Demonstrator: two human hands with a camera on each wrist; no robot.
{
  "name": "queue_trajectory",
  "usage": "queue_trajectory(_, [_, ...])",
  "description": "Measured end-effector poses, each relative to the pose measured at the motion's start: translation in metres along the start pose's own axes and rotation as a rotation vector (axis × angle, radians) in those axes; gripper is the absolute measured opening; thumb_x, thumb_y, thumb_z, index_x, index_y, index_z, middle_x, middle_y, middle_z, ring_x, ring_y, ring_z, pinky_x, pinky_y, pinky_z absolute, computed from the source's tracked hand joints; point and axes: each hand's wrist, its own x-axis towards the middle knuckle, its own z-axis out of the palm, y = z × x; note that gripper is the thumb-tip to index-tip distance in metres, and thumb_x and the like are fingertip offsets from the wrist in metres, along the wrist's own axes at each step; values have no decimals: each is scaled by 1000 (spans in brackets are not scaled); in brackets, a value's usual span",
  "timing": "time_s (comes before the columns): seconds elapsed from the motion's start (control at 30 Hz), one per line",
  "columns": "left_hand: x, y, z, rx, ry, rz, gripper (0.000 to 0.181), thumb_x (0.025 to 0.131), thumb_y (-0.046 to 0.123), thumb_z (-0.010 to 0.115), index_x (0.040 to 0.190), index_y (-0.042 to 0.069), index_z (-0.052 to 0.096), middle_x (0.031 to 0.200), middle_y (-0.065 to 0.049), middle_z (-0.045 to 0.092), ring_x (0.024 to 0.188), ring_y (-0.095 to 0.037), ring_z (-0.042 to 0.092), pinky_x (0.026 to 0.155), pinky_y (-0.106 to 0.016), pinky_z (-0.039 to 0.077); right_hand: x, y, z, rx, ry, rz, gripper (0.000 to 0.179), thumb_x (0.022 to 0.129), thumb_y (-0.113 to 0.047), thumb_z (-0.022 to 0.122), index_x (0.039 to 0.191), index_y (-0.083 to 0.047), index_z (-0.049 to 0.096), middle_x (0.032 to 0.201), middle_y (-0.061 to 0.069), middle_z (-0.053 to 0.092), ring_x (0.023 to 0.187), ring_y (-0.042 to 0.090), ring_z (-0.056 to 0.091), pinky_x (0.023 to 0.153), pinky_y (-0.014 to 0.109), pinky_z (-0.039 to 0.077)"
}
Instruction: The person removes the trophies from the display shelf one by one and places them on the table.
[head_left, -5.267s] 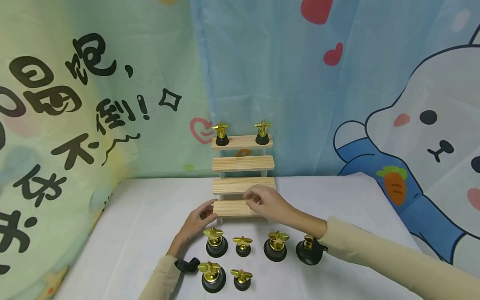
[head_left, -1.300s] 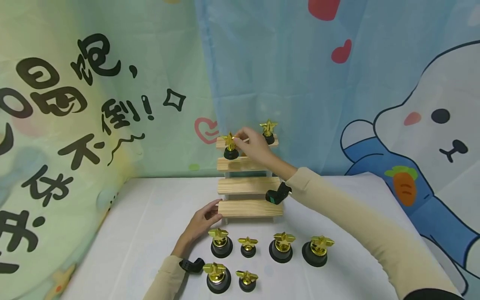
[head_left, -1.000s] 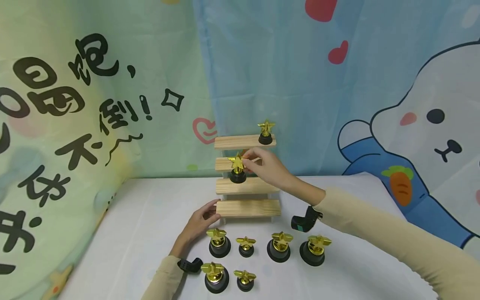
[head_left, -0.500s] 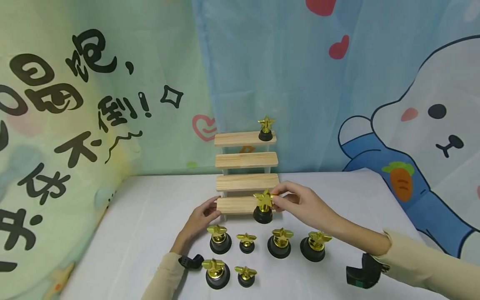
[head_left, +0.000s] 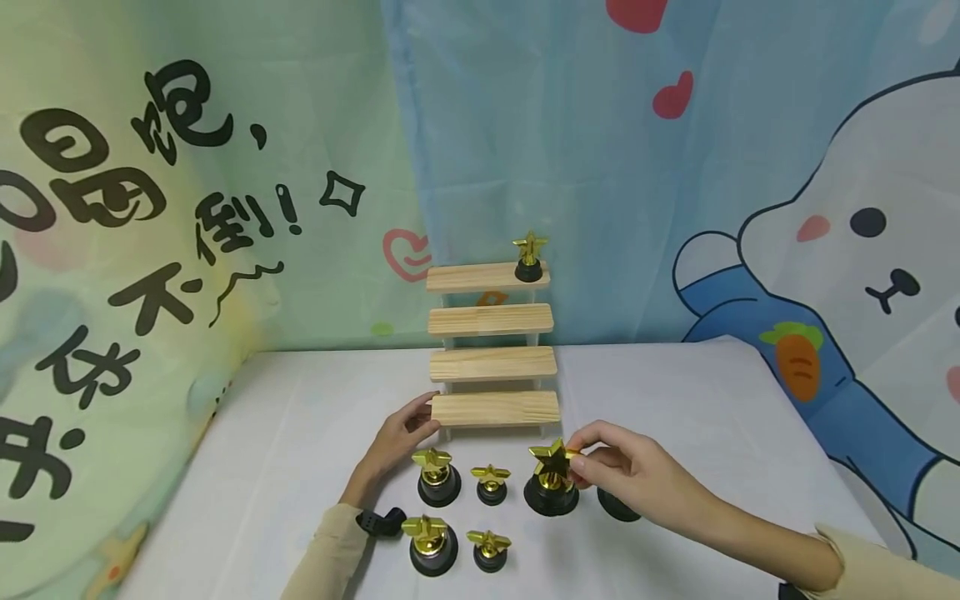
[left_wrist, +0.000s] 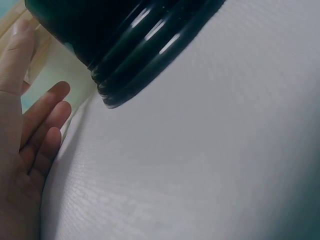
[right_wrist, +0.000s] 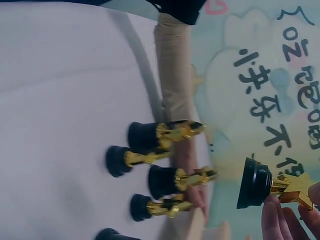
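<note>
My right hand (head_left: 637,471) pinches a small gold star trophy (right_wrist: 256,184) with a black base by its star, low over the table. In the head view it overlaps a larger star trophy (head_left: 551,502) standing there, so whether they touch cannot be told. My left hand (head_left: 401,431) holds the left end of the lowest step of a wooden tiered display stand (head_left: 495,408), thumb at the front; its other fingers hang loose in the left wrist view. Another small star trophy (head_left: 529,258) stands at the right end of the top step.
On the white tablecloth (head_left: 300,433) stand several more trophies: a large one (head_left: 437,483), small ones (head_left: 491,490) (head_left: 489,557), and another large one (head_left: 431,554). One black base (head_left: 618,507) is partly behind my right hand. A printed cloth (head_left: 480,167) hangs behind.
My right hand took the left trophy off the top step and brought it down past the stand toward the table trophies. My left hand has stayed at the lowest step.
</note>
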Motion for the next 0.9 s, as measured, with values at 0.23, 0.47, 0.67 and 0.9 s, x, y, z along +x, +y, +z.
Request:
queue_trajectory(0.23, [-1, -1, -2, -1, 4, -11, 52, 91, 27, 68, 140, 19, 52, 116, -8, 69, 100, -17, 65, 83, -23, 50, -13, 17, 8, 39, -33, 25, 26, 98, -23, 58, 113, -2, 58, 99, 14, 70, 85, 7, 68, 73, 26, 55])
queue_trajectory(0.47, [0, -2, 0, -9, 6, 3, 53, 91, 28, 68, 141, 19, 51, 118, -8, 69, 99, -12, 65, 83, -22, 50, -17, 39, 17, 100, -64, 47, 27, 98, -22, 58, 112, 1, 58, 104, 18, 65, 87, 7, 68, 76, 26, 56])
queue_trajectory(0.67, [0, -2, 0, -5, 7, -8, 53, 91, 28, 68, 141, 20, 51, 118, -8, 69, 99, -14, 64, 83, -22, 50, -14, 62, 25, 123, -77, 95, 27, 97, -22, 59, 112, 1, 59, 105, 17, 66, 87, 9, 69, 73, 26, 56])
queue_trajectory(0.9, [-3, 10, 1, 20, -1, -21, 53, 94, 22, 64, 143, 12, 47, 121, -15, 67, 103, -16, 64, 85, -22, 49, -11, 83, 34, 47, -50, 50, 24, 97, -23, 60, 110, -2, 61, 105, 14, 68, 84, 5, 68, 70, 23, 55])
